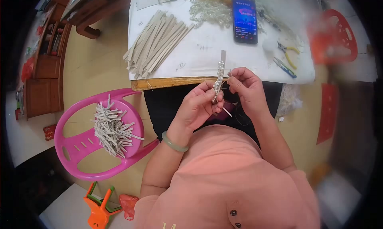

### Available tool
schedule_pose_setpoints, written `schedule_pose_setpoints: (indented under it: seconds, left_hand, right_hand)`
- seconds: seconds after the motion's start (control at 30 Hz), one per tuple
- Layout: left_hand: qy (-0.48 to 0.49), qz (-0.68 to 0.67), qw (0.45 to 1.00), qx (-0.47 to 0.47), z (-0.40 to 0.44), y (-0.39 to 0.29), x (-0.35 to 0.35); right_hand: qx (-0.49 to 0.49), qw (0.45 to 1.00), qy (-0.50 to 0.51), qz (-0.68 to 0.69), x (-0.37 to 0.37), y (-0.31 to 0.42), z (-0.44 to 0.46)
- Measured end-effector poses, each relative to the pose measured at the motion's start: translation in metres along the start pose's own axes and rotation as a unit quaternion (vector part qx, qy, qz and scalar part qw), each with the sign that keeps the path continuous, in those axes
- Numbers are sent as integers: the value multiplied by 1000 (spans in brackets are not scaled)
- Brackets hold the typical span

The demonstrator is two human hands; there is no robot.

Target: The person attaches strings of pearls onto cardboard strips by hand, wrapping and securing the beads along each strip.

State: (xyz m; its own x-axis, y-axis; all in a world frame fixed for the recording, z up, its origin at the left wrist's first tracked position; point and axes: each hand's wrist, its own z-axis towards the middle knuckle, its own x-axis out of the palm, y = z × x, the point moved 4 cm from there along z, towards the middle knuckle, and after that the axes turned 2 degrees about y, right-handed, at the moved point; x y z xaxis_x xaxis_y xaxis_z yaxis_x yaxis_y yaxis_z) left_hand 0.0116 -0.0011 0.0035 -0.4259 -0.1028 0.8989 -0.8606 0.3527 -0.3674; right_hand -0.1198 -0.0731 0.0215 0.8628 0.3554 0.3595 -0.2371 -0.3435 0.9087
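Upright between my hands is a narrow grey strip (223, 57) with a row of pearl-like beads (220, 72) along it. My left hand (199, 103), with a green bangle on its wrist, pinches the strip's lower part between thumb and fingers. A pale tail end sticks out below those fingers. My right hand (247, 87) is just right of the beads, thumb and forefinger pressed together on a thin thread or wire (226, 80) that loops toward the strip. Both hands are over my lap, at the table's front edge.
On the white-covered table (207, 49) lie a pile of grey strips (155, 45), clear beads (207, 11), a lit phone (244, 19) and two pliers (290, 55). A pink chair (76, 149) at the left holds many short strips (113, 129). An orange stool (97, 211) stands lower left.
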Motion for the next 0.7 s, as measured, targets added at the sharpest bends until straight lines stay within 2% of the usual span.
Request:
schedule_pose_setpoints:
  seconds: [0.37,0.5,0.57,0.7]
  left_hand:
    - [-40,57,998,-1,1,0,0]
    - [-55,26,998,-8,0,1,3]
    - [-69,75,995,7,0,1,-1]
    - [-93,85,992,-4,-1,-1,-1]
  right_hand:
    - [-4,1000,23,-3,3,0,-2]
    - [12,998,48,28,13,8,-5]
    - [-10,999,45,-18,13,8,-6]
    - [-48,998,23,-38,13,10,-6]
